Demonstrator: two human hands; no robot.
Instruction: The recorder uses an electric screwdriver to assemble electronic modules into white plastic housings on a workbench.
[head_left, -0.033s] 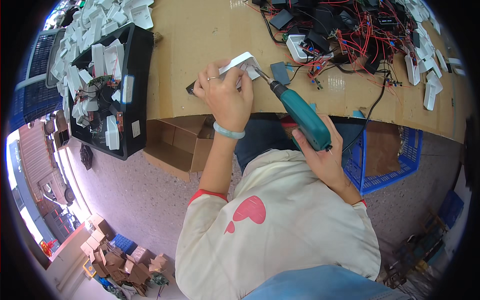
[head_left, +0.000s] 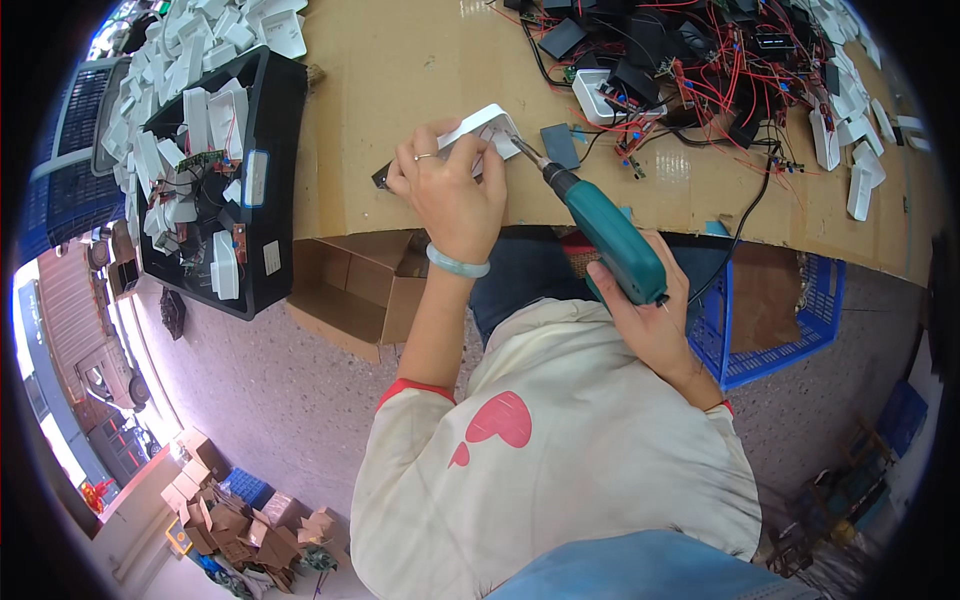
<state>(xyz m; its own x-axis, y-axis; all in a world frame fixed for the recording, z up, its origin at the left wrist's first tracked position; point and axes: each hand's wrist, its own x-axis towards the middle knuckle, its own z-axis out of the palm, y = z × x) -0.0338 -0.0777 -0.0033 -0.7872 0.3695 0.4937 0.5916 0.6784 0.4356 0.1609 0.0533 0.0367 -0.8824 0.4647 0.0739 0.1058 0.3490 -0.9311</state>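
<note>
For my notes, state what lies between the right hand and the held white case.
In the head view: the green drill, its tip pointing at the case.

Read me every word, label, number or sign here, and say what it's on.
No text is legible.
Blue-and-white rectangular label on the black plastic bin: too small.
Small white label on the same bin: too blurred.
Pale printed patch on the brown cardboard tabletop: too blurred.

Nothing is standing out legibly, though a blue-edged white label (head_left: 257,178) and a plain pale label (head_left: 271,257) are sitting on the black crate's wall (head_left: 280,130), and a faint printed patch (head_left: 672,168) is showing on the cardboard-covered table (head_left: 380,80), its marks staying too blurred to read.
</note>
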